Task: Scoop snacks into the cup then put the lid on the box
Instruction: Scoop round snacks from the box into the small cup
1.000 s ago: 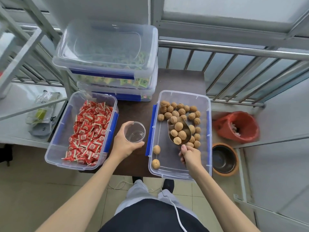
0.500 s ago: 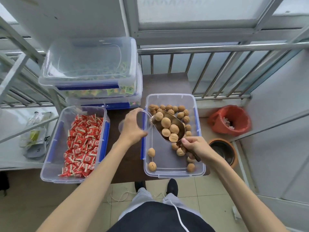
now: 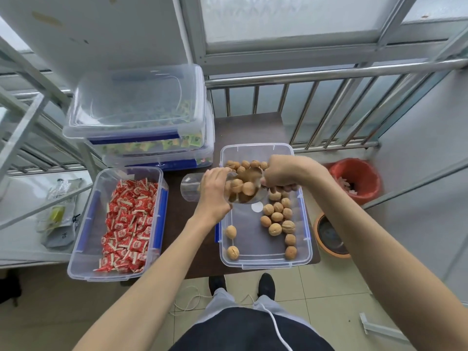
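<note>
cup: clear plastic, tipped on its side, mouth facing right toward the scoop, base sticking out left over the desk
left hand: wrapped around the cup near the rim, gripping it
right hand: closed round the scoop handle, coming in from the right
scoop: metal, loaded with walnuts, lip right up at the cup mouth, long axis running right-to-left
key relation: cup sits directly left of the scoop, so probably just a tilt leftward to pour
walnut box: open, under both hands, loose walnuts mostly on its right side
lid: can't tell which one belongs, not on yet
risk: round nuts, narrow mouth, likely a few bounce back into the box
</note>
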Demonstrator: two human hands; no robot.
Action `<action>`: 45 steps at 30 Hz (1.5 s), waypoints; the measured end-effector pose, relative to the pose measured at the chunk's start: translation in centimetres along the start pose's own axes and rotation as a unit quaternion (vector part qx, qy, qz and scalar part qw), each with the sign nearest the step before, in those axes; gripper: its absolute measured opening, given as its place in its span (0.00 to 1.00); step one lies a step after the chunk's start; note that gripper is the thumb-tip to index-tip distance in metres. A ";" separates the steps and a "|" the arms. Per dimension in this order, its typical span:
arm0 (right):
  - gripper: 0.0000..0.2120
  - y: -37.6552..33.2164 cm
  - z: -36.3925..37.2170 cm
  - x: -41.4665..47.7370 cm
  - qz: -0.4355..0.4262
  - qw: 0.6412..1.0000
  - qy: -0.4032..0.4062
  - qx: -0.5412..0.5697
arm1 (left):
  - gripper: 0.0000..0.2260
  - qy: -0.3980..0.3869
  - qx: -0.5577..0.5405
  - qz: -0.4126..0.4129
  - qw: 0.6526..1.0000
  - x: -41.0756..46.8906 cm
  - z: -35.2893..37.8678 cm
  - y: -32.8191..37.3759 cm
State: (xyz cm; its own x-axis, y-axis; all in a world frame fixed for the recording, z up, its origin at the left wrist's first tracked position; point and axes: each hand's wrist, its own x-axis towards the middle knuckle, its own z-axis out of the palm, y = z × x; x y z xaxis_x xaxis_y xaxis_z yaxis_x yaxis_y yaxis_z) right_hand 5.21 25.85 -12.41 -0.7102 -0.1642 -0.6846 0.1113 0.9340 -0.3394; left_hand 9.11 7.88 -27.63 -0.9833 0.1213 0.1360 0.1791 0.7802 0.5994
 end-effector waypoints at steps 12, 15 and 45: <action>0.14 5.4 1.7 -2.4 0.044 0.981 0.000 0.190 | 0.36 0.018 -0.056 -0.073 0.996 -1.1 -0.8 -1.6; 0.14 9.1 5.1 -3.1 0.102 0.966 -0.021 0.238 | 0.38 0.035 -0.052 -0.106 0.992 -1.5 -0.4 -2.3; 0.11 10.1 17.3 12.3 0.144 0.842 0.122 0.505 | 0.40 0.060 -0.154 -0.235 0.958 -2.7 0.4 -4.2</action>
State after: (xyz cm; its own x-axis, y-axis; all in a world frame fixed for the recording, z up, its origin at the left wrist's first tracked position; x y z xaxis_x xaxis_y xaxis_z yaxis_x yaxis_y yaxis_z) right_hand 9.63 27.79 -35.44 -0.6608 0.2075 -0.7213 0.7503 0.1578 -0.6420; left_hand 11.03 4.48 -30.82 -0.9501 -0.2849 -0.1273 -0.2629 0.5108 0.8185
